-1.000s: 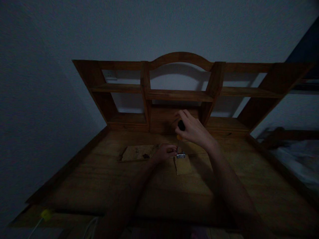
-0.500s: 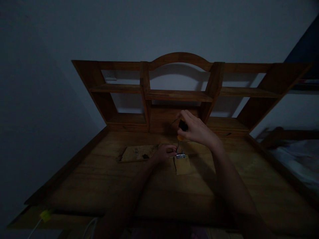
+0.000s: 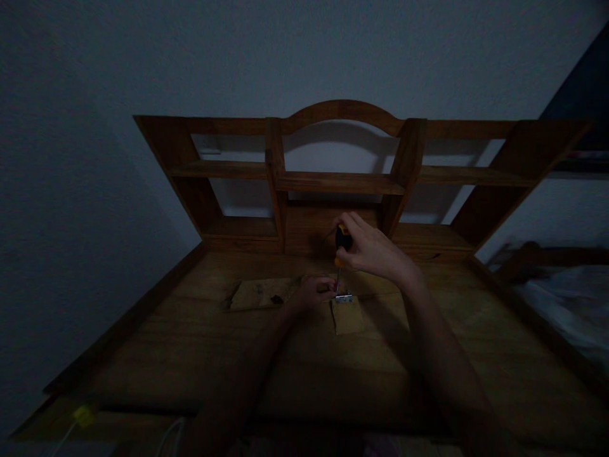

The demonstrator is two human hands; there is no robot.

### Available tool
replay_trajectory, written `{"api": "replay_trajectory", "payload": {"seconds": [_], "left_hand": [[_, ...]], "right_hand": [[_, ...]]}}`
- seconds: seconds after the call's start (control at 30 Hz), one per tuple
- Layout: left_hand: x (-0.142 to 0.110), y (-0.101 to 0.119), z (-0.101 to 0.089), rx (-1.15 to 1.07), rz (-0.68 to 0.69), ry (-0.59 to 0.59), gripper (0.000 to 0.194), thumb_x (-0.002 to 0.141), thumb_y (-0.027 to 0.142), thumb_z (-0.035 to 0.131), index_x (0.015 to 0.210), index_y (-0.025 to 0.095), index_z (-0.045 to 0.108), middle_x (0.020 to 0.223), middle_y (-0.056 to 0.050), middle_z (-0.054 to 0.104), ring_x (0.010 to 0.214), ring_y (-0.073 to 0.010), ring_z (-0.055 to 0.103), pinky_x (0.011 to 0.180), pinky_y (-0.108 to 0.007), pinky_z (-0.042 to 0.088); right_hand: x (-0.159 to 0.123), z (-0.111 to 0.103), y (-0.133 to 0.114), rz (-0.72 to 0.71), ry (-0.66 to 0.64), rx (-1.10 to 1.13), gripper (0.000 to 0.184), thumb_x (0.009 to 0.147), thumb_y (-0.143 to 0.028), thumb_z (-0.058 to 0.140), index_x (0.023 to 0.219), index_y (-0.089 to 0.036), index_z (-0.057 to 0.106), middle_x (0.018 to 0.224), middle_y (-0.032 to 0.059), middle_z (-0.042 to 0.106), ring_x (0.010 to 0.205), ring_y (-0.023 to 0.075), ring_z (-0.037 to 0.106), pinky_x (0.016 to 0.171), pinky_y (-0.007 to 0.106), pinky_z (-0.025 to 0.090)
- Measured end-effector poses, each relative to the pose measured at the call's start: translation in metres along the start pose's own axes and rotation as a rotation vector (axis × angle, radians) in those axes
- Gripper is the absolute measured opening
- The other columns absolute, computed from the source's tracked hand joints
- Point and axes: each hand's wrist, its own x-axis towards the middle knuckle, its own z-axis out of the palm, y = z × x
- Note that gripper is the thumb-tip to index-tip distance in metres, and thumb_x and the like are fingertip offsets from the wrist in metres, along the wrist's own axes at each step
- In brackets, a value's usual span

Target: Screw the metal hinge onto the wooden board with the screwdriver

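My right hand (image 3: pixel 370 246) is wrapped round the black and yellow handle of a screwdriver (image 3: pixel 342 238). The screwdriver stands nearly upright, its thin shaft running down to the left end of a small shiny metal hinge (image 3: pixel 344 298). Beside that end, my left hand (image 3: pixel 314 293) has its fingers pinched together close to the shaft tip; whatever they hold is too small and dark to make out. Under the hinge and toward me lies a squarish light brown piece (image 3: pixel 349 318), like cardboard or thin board. A longer rough-edged piece (image 3: pixel 259 294) lies left of my left hand.
The wooden desk top (image 3: pixel 181 343) carries a shelf unit (image 3: pixel 342 183) along its back, against the wall. A yellow plug-like item (image 3: pixel 84 416) with a white cord is at the near left edge. The room is dim.
The screwdriver handle and my right hand tilted slightly right, then back left. My left hand, the hinge and the brown pieces keep nearly the same places.
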Motion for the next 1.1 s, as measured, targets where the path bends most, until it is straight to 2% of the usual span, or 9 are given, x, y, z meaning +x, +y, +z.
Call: {"api": "replay_trajectory", "payload": {"seconds": [0.1,0.2,0.3,0.37,0.5,0.67,0.8,0.9,1.1], "left_hand": [[0.000,0.003,0.001,0.009,-0.012,0.002,0.022,0.086,0.035,0.064,0.090,0.014,0.070,0.091,-0.005,0.072,0.086,-0.0181,0.065,0.082,-0.026,0.048],[0.000,0.000,0.002,0.027,-0.031,0.031,0.023,0.085,0.036,0.065,0.088,0.014,0.070,0.087,-0.004,0.071,0.084,-0.0187,0.064,0.079,-0.027,0.048],[0.000,-0.005,0.003,0.035,-0.020,0.043,0.023,0.085,0.036,0.065,0.091,0.014,0.070,0.087,-0.004,0.071,0.084,-0.0181,0.064,0.080,-0.027,0.048],[0.000,-0.006,0.003,0.025,-0.001,0.038,0.022,0.086,0.035,0.064,0.093,0.014,0.070,0.088,-0.004,0.071,0.084,-0.0171,0.063,0.082,-0.027,0.048],[0.000,-0.004,0.003,0.019,0.002,0.030,0.021,0.087,0.033,0.064,0.094,0.014,0.070,0.090,-0.004,0.071,0.084,-0.0164,0.063,0.081,-0.026,0.047],[0.001,0.000,0.000,0.089,0.009,0.038,0.019,0.086,0.033,0.065,0.089,0.015,0.070,0.088,-0.004,0.070,0.084,-0.0169,0.062,0.081,-0.026,0.046],[0.002,0.001,-0.001,0.122,0.008,0.037,0.019,0.085,0.034,0.066,0.092,0.017,0.071,0.090,-0.003,0.070,0.086,-0.0172,0.062,0.082,-0.026,0.046],[0.001,0.002,-0.001,0.091,0.027,0.040,0.021,0.085,0.034,0.066,0.095,0.017,0.072,0.091,-0.004,0.070,0.086,-0.0173,0.063,0.082,-0.026,0.047],[0.000,0.003,0.001,-0.035,0.028,0.000,0.022,0.087,0.033,0.065,0.096,0.015,0.072,0.101,-0.007,0.073,0.093,-0.0194,0.066,0.088,-0.029,0.048]], "right_hand": [[0.001,0.002,-0.003,0.037,0.039,-0.069,0.027,0.089,-0.037,0.051,0.112,-0.023,0.047,0.110,0.0076,0.060,0.093,0.0259,0.060,0.077,0.036,0.044],[0.002,0.002,-0.005,0.026,0.044,-0.092,0.019,0.089,-0.031,0.050,0.105,-0.023,0.048,0.105,0.0063,0.061,0.093,0.0249,0.060,0.078,0.036,0.044],[0.001,0.000,-0.005,0.002,0.022,-0.051,0.028,0.082,-0.025,0.053,0.110,-0.023,0.047,0.113,0.0061,0.059,0.096,0.0242,0.060,0.081,0.036,0.044],[0.001,-0.001,-0.005,0.008,0.023,-0.033,0.034,0.082,-0.027,0.054,0.115,-0.024,0.047,0.117,0.0067,0.058,0.098,0.0248,0.060,0.082,0.037,0.045],[0.001,0.000,-0.005,0.016,0.019,0.000,0.029,0.089,-0.032,0.048,0.117,-0.024,0.047,0.115,0.0070,0.060,0.100,0.0255,0.060,0.084,0.038,0.045],[0.000,-0.003,-0.007,-0.005,0.002,0.009,0.037,0.081,-0.025,0.052,0.118,-0.025,0.046,0.122,0.0072,0.057,0.100,0.0256,0.059,0.083,0.038,0.046],[0.000,-0.001,-0.006,0.032,0.034,-0.041,0.034,0.086,-0.033,0.052,0.119,-0.025,0.046,0.118,0.0078,0.058,0.098,0.0266,0.060,0.081,0.039,0.046],[0.000,0.000,-0.005,0.041,0.034,-0.077,0.031,0.088,-0.032,0.051,0.117,-0.024,0.047,0.117,0.0079,0.058,0.099,0.0266,0.061,0.081,0.038,0.046],[-0.002,-0.004,-0.005,0.016,0.022,-0.043,0.041,0.079,-0.023,0.053,0.120,-0.024,0.045,0.126,0.0075,0.053,0.096,0.0248,0.061,0.081,0.037,0.047]]}}
